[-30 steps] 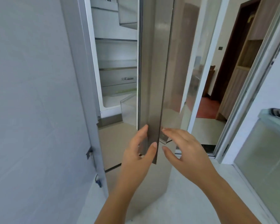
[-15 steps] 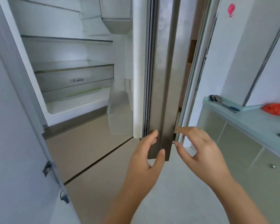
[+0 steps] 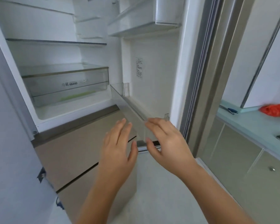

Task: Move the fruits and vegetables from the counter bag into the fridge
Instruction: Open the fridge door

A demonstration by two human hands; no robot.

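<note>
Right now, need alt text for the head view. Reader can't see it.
The left hand and right hand, both empty with fingers straight, reach toward the lowest door bin of the open fridge. Inside are glass shelves and a clear drawer. A red bag lies on the counter at right.

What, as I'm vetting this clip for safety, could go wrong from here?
1. Neither the left hand nor the right hand grips the door; it may swing shut while the person fetches produce.
2. The bag lies on the counter beyond that open door, so loaded hands could bump it.
3. The drawer is shut; opening it with full hands could drop fruit.
</note>
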